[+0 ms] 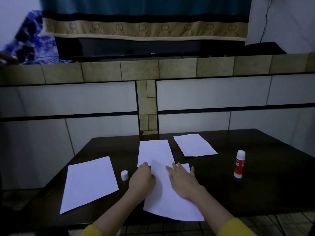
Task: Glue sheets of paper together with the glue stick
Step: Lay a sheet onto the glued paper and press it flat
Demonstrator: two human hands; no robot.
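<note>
A white sheet lies in front of me on the dark table, its far end overlapping a second sheet beyond it. My right hand presses flat on the near sheet with straight fingers. My left hand rests at the near sheet's left edge, fingers bent at the overlap. The glue stick, red and white, stands upright and uncapped to the right. Its white cap sits left of my left hand.
Two more white sheets lie apart: one at the left, one at the back right. A tiled wall and ledge rise just behind the table. The near sheet's corner hangs past the table's front edge.
</note>
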